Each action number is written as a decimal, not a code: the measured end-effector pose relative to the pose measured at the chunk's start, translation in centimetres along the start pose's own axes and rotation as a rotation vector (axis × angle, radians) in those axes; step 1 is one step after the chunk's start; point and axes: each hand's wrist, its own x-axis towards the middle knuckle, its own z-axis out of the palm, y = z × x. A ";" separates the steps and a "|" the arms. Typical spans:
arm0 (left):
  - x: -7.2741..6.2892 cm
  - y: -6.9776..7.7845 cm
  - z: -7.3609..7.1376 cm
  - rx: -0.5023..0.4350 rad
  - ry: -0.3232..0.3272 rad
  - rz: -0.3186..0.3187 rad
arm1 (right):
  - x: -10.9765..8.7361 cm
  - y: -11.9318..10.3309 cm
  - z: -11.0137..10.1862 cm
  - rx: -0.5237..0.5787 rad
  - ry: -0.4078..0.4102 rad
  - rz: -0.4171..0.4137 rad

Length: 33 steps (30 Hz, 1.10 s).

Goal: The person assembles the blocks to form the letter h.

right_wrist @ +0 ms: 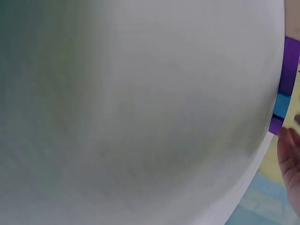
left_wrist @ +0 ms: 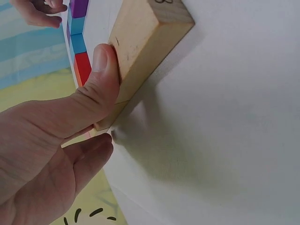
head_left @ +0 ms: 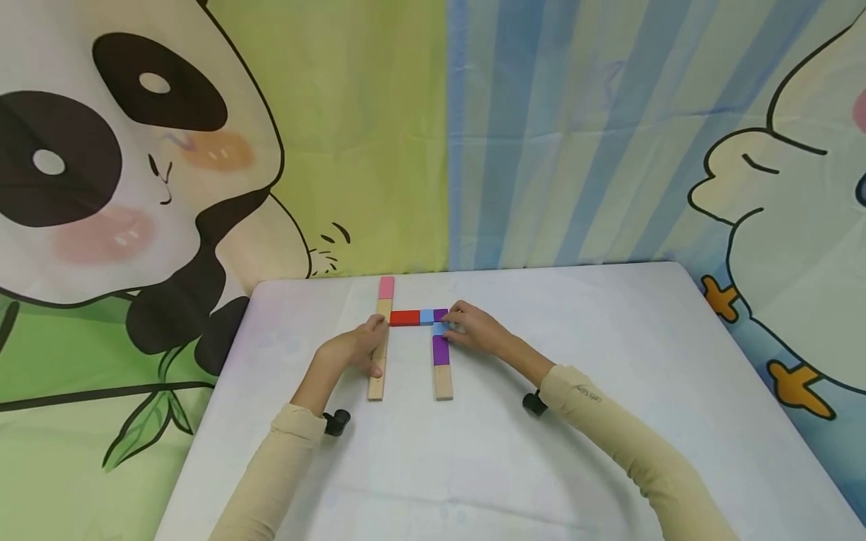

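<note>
Flat on the table, coloured and plain wooden blocks form an H-like figure. Its left column has a pink block (head_left: 386, 288) at the far end and a plain wooden block (left_wrist: 138, 51) nearer. My left hand (head_left: 355, 346) lies along this column, its thumb (left_wrist: 107, 70) against the wood and its fingers apart from the thumb. A red block (head_left: 405, 318) and a blue block (head_left: 426, 317) make the crossbar. My right hand (head_left: 476, 328) has its fingertips at the right corner, by a small purple block (head_left: 440, 315) and a light-blue block; the exact contact is partly hidden.
Below that corner, the right column continues with a longer purple block (head_left: 441, 350) and a plain wooden block (head_left: 443, 382). A white cloth covers the table (head_left: 575, 315). Behind it hangs a printed curtain (head_left: 352, 135) with a panda and stripes.
</note>
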 end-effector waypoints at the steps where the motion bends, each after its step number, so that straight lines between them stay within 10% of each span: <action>1: 0.0 -0.1 0.0 0.003 -0.001 -0.002 | -0.1 0.0 0.1 0.012 0.011 0.023; 29: -1.2 0.0 0.6 0.111 0.064 -0.006 | -2.4 -1.9 -3.5 0.042 0.221 0.337; 33: -1.4 -0.3 0.7 0.115 0.179 0.011 | -2.9 -1.6 -3.3 0.024 0.197 0.377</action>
